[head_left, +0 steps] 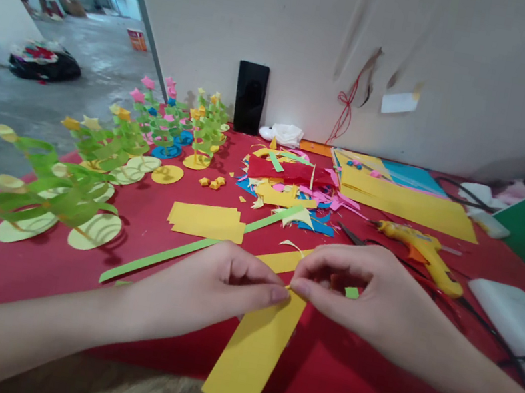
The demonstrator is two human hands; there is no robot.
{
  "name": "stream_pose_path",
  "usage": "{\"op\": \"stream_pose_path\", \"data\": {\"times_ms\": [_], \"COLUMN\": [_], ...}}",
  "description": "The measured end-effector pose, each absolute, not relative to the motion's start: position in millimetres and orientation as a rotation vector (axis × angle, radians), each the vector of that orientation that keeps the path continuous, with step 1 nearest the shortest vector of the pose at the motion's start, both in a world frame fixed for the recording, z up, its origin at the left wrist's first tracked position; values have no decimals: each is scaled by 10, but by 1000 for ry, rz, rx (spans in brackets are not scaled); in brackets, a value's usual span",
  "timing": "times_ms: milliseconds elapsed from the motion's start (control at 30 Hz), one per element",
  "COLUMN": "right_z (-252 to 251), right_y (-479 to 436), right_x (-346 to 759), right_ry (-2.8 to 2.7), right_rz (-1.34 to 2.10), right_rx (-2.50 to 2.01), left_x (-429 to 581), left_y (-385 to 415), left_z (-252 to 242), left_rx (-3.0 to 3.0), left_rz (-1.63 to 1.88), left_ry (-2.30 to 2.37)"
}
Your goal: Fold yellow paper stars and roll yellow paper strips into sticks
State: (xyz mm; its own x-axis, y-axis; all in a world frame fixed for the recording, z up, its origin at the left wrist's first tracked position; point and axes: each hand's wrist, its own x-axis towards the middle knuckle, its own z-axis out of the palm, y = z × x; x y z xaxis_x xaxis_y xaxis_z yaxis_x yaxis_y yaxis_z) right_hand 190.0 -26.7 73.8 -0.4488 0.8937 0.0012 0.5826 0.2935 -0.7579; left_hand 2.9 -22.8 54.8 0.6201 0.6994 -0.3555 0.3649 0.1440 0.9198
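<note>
A yellow paper strip hangs down over the table's front edge, its upper end pinched between my two hands. My left hand closes thumb and fingers on the strip's top left side. My right hand pinches the top right corner, its fingertips nearly touching the left ones. Behind them lies another yellow strip, partly covered by the hands. A long green paper strip runs diagonally past my left hand, by a small stack of yellow paper pieces.
Paper plants with green stems crowd the left side. Paper scraps heap up mid-table. A yellow glue gun lies at right, near scissors and coloured sheets. A black phone leans on the wall. People stand far left.
</note>
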Motion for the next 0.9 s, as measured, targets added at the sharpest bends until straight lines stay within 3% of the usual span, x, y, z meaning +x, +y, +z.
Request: {"op": "stream_pose_path", "data": {"times_ms": [267, 633, 900], "right_z": [781, 763, 737], "right_y": [-267, -270, -288], "right_x": [1909, 1921, 1911], "right_ry": [-2108, -2181, -2236], "right_rz": [943, 947, 1017], "right_rx": [-1320, -1243, -1231], "left_x": [31, 31, 29], "left_y": [-251, -259, -236], "left_z": [611, 564, 535], "left_rx": [1506, 1042, 1199], "left_rz": [356, 379, 316], "left_ry": [964, 782, 904]}}
